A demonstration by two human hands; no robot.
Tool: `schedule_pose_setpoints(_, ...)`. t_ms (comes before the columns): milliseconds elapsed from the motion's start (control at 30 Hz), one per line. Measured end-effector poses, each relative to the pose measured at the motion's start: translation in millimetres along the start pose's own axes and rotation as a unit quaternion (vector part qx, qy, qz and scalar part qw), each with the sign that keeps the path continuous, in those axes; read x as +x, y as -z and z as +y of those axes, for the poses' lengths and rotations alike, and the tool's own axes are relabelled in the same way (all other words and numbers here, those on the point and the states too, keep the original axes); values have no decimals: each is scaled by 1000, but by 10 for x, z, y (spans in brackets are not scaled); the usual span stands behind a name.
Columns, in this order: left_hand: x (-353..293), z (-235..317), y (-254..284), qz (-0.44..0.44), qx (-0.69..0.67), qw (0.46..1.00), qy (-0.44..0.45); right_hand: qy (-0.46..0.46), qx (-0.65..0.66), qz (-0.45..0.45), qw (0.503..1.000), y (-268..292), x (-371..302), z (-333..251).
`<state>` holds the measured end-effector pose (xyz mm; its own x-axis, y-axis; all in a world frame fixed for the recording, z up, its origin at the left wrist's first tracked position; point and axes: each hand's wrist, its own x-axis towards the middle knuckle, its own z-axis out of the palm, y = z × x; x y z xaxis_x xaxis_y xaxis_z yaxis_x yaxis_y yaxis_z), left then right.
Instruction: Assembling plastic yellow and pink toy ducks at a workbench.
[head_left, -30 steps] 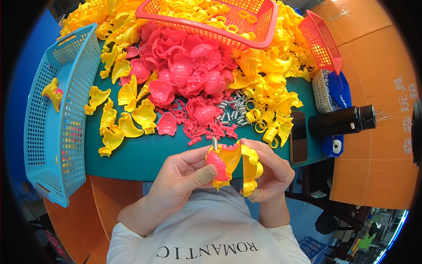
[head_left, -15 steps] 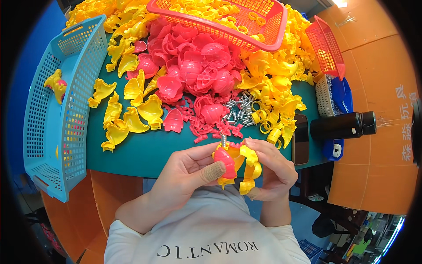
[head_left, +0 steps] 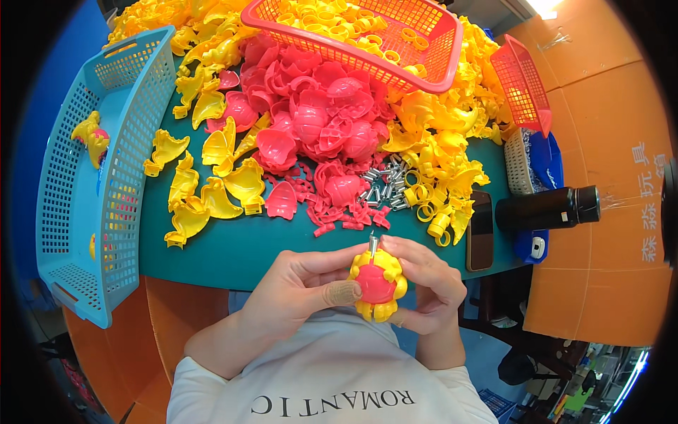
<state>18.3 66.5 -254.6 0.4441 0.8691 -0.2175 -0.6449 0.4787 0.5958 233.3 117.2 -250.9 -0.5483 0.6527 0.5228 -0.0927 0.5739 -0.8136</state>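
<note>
Together, left hand (head_left: 300, 293), right hand (head_left: 424, 290), gripping yellow-pink toy (head_left: 376, 285)

A yellow toy (head_left: 378, 284) with a pink centre is seen above a teal table (head_left: 247, 247). Pink shells (head_left: 318, 120) and yellow parts (head_left: 445, 141) are heaped between a light-blue lattice basket (head_left: 92, 198) and a red basket (head_left: 367, 35).
</note>
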Motion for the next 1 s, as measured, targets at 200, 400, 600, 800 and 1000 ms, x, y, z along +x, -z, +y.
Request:
schedule_pose_setpoints(200,42,-53,20,6,27,999,-35,-42,116,69,990,-156,-41,-4)
schedule_pose_setpoints(400,54,-125,74,-17,92,989,-119,-110,122,92,982,-175,-81,-119)
schedule_pose_setpoints(600,53,-97,-29,-23,100,988,-112,-78,168,111,976,-194,-151,-30)
schedule_pose_setpoints(800,38,-133,-60,-14,146,979,-141,-89,184,163,965,-279,-257,85)
schedule_pose_setpoints(1000,41,-66,-32,-1,245,962,-117,-89,274,179,941,-367,-287,139)
